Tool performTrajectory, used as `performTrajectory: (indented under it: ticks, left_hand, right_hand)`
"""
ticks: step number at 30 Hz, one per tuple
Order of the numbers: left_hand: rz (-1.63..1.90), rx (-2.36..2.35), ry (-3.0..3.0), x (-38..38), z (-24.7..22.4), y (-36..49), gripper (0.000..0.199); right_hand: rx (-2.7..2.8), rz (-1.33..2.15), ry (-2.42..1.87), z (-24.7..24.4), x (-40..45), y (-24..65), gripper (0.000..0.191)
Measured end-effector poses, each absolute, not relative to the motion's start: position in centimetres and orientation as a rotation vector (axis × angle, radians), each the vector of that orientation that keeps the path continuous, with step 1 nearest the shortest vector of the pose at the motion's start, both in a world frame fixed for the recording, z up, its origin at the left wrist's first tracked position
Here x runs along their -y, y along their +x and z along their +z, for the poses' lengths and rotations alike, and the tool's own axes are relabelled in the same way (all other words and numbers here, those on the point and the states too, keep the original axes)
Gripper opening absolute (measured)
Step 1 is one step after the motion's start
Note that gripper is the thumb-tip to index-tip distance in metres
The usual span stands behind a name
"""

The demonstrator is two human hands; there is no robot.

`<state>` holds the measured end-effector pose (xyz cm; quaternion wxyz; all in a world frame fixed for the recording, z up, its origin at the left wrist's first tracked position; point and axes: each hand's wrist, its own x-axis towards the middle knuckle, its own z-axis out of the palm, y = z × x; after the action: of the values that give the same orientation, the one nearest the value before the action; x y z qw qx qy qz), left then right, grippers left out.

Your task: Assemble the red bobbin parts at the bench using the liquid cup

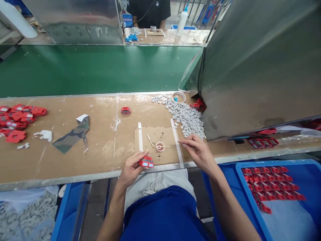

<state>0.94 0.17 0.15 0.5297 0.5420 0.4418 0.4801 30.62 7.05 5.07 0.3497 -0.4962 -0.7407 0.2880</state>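
The person's left hand (134,165) grips a small red plastic housing with pale rectangular panels (146,162) between thumb and fingers, just above the near edge of a brown-covered workbench (100,160). The right hand (198,150) hovers to the right, thumb and forefinger drawn narrowly toward each other; whether anything is pinched between them cannot be told. Between the hands lies a flat brown cardboard mat (167,159), crossed near its sides by strips of white tape (178,147). On it stands a small, round, shallow cup (161,150) with a thin pale stick (165,146) reaching over its rim; a short white rod (150,140) lies to the left (dark specks dot the surface nearby). Beyond the right hand spreads a heap of small grey rectangular tiles (188,117), with a white ring-shaped roll (178,101) at its far end. One similar red housing (125,110) sits alone beyond the mat; at lower right, a blue plastic tray (278,163) holds rows of red pieces (272,186).
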Motion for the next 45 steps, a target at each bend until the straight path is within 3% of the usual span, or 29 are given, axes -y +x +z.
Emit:
performTrajectory:
  ticks: [6, 12, 29, 45]
  left_hand:
    - [1.085, -0.948, 1.046, 0.3, -0.2, 1.0, 0.048]
    - [1.088, -0.965, 1.034, 0.4, -0.2, 1.0, 0.039]
    - [1.084, -0.965, 1.097, 0.2, -0.3, 0.9, 0.044]
    - [1.077, -0.971, 1.282, 0.1, 0.0, 1.1, 0.029]
  right_hand:
    - [1.672, 1.138, -1.204, 5.7, -3.2, 27.6, 0.021]
    - [1.558, 1.413, -1.061, 5.7, -1.7, 23.4, 0.020]
    - [1.681, 1.373, -1.113, 5.4, -2.5, 21.6, 0.013]
    - [1.987, 1.127, -1.131, 5.5, -2.2, 21.8, 0.017]
